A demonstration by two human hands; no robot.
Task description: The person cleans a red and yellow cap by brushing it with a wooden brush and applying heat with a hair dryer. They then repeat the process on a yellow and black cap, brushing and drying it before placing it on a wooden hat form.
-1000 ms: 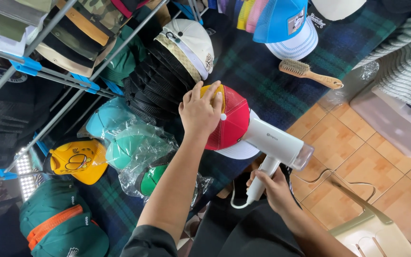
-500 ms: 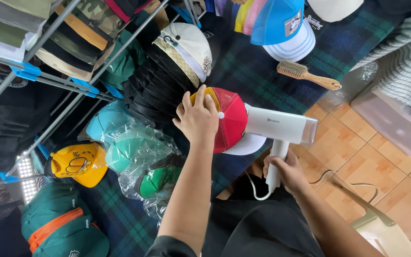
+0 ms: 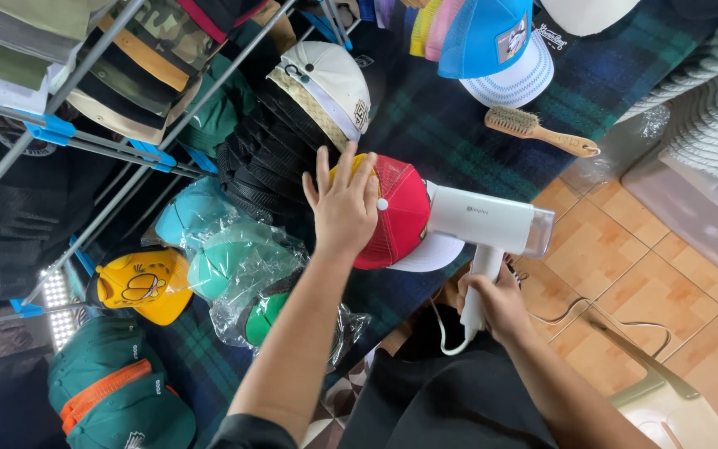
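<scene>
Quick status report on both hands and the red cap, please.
Left hand flat on red cap. Right hand gripping white handheld steamer, nozzle against the cap. Black cap stack close beside.

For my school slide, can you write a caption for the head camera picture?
Left hand presses a red cap while the right hand holds a white hair dryer against it.

A red mesh cap (image 3: 396,212) (white brim) abuts the white handheld steamer's (image 3: 492,224) nozzle.

A single head-worn camera looks steeply down from close above at the left hand (image 3: 344,204) and right hand (image 3: 499,306), over a plaid-covered surface (image 3: 459,133) that perhaps lies near floor level.
</scene>
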